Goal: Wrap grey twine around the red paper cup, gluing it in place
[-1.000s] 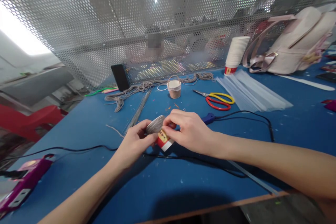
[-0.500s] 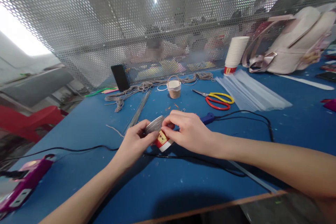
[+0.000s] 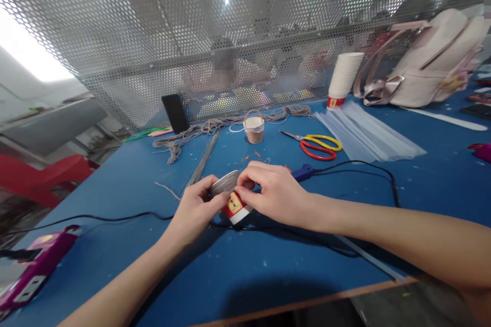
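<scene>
The left hand has its grip closed round a paper cup, thumb in front and fingers curled behind. The right hand has its grip pinched together at the cup's other side, by the lower edge of a grey cord; whether it has hold of cord or cup I cannot tell. The cup tilts between the two hands, over the middle of the counter, its rim up and to the left, its base down and to the right. The cord goes around it below the rim, and a red band with a yellow label shows beneath. Just beyond the right hand lies a blue tool with a black lead, partly hidden. Past the left hand lie thin strands; farther back stands a small basket, with scissors to its right and loose cord strewn behind and to its left. A phone leans at the back left. On the right, clear strips lie before a cup stack, with a bag beside it. A power strip lies at the near left, a cable runs beneath the arms, and a perforated screen stands behind.
</scene>
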{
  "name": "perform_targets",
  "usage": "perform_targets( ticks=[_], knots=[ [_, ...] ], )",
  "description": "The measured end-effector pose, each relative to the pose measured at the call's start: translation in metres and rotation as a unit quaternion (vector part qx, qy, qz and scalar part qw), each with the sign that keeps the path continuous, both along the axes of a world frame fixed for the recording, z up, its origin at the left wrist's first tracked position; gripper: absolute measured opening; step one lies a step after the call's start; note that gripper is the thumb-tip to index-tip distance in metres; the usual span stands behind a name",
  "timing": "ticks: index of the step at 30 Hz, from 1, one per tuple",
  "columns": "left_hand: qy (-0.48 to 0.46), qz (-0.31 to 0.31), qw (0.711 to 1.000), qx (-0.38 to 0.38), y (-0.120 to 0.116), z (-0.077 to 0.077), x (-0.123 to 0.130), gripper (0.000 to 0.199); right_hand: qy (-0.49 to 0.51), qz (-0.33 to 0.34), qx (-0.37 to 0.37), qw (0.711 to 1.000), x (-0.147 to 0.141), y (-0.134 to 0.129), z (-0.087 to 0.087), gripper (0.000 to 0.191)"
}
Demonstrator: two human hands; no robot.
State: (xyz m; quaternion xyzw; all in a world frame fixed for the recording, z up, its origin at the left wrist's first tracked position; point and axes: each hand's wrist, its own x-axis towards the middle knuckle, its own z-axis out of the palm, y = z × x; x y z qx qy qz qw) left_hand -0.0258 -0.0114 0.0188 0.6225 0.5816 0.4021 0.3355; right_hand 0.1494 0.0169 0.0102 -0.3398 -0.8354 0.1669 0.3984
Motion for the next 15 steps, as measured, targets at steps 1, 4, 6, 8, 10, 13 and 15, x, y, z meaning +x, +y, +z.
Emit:
perform_targets(
  ticks=[1,4,6,8,10,13,15],
  knots=[
    [-0.002,0.000,1.000,0.001,-0.0001,0.0001,0.0003,0.019,-0.001,-0.001,-0.001,1.000,-0.0002,-0.0001,0.0002,0.008],
    [-0.005,0.001,1.000,0.004,-0.0003,-0.0003,0.0005,0.021,0.002,-0.002,-0.013,1.000,0.0000,0.0000,0.0010,0.009],
    [-0.005,0.002,1.000,0.006,-0.0002,-0.0006,0.0003,0.021,0.008,-0.001,-0.026,1.000,0.0003,0.0003,0.0012,0.010],
    [-0.006,0.003,1.000,0.006,-0.0001,-0.0005,0.0001,0.022,0.011,-0.002,-0.032,0.999,0.0003,0.0004,0.0013,0.010],
    [-0.006,0.004,1.000,0.004,-0.0001,0.0000,0.0002,0.022,0.012,-0.003,-0.033,0.999,-0.0001,0.0004,0.0013,0.010],
    [-0.004,0.005,1.000,0.000,0.0000,0.0005,0.0005,0.022,0.017,-0.004,-0.029,0.999,-0.0011,0.0002,0.0011,0.011],
    [-0.003,0.005,1.000,-0.001,0.0003,0.0002,0.0004,0.023,0.022,-0.002,-0.025,0.999,-0.0014,0.0002,0.0007,0.011]
  ],
)
